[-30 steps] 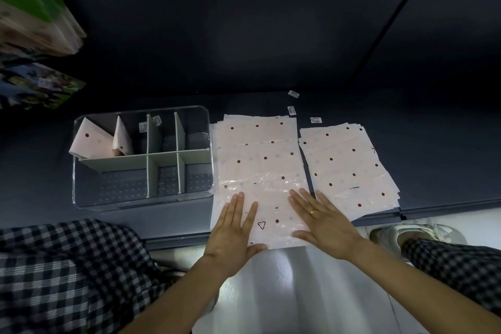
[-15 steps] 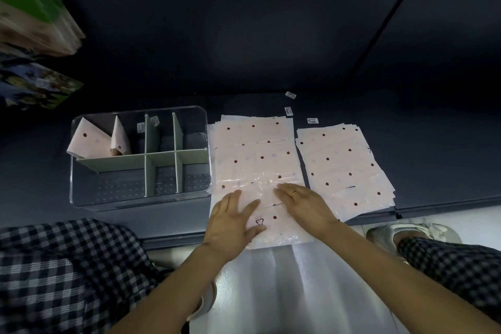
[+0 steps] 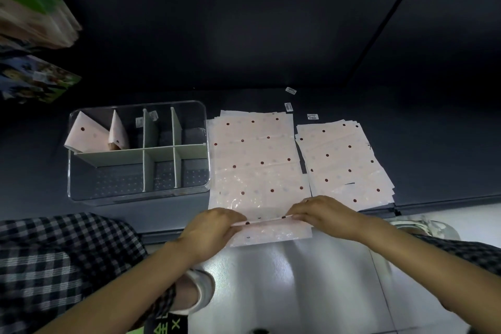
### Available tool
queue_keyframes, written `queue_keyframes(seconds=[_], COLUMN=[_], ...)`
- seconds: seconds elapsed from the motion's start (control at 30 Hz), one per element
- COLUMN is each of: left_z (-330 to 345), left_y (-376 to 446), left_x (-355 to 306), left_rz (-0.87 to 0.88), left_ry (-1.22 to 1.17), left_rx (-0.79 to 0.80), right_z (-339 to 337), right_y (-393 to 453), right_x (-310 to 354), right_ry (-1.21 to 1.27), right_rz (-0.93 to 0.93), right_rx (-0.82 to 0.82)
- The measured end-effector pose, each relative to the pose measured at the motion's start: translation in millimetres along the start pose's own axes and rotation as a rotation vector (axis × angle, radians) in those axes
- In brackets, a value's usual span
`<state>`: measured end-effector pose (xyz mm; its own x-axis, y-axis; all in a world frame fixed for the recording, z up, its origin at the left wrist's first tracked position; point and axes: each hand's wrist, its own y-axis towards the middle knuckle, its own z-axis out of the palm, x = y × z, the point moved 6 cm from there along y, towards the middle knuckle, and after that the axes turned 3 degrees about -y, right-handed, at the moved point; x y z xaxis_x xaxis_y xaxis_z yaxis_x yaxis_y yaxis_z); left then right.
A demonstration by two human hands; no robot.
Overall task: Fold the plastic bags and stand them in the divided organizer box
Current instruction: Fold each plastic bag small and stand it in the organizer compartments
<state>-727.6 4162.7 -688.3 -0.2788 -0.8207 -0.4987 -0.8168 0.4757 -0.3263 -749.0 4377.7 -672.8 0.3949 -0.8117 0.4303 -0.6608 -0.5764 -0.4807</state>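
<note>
A stack of pale pink dotted plastic bags (image 3: pixel 257 160) lies flat on the dark surface in front of me. My left hand (image 3: pixel 214 228) and my right hand (image 3: pixel 322 211) each pinch the near edge of the top bag, which is lifted a little off the stack. A second, fanned stack of the same bags (image 3: pixel 344 163) lies to the right. The clear divided organizer box (image 3: pixel 81 195) stands to the left. Two folded triangular bags (image 3: pixel 89 135) stand in its far-left compartment.
Small white labels (image 3: pixel 288 106) lie beyond the stacks. Stacked packages (image 3: pixel 32 8) sit at the upper left. Below the ledge's front edge are a pale floor, my checked trouser legs (image 3: pixel 54 266) and my shoes (image 3: pixel 198 290).
Both hands were pressing flat on the near part of the top bag. They drew back toward me, curled, and now pinch and lift its near edge.
</note>
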Motion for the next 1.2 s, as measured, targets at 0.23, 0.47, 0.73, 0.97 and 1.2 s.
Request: queue_keyframes(seconds=[0.23,0.47,0.73,0.97,1.2], left_z=[-9.6,-10.7,-10.4,-16.4,-40.4], left_y=[7.8,11.9,16.1,10.9,6.7], left_x=[13.7,15.2,13.7,7.2,-11.1], left_rz=[-0.186,-0.244,-0.231,-0.173,0.094], left_ry=[-0.383,-0.635,-0.730,-0.752,-0.516], left_rx=[-0.088,-0.354,-0.432,-0.392,-0.478], right_z=[-21.4,-32.7,-29.3,-26.7,-36.2], right_y=[21.9,36.9,26.0,18.1,13.6], right_x=[-10.7,-19.6,-14.3,1.4,5.6], right_ry=[0.125,0.223,0.275,0.139,0.211], right_rz=[0.125,0.227,0.214,0.154,0.091], right_rx=[-0.050,-0.116,-0.128,-0.238,-0.189])
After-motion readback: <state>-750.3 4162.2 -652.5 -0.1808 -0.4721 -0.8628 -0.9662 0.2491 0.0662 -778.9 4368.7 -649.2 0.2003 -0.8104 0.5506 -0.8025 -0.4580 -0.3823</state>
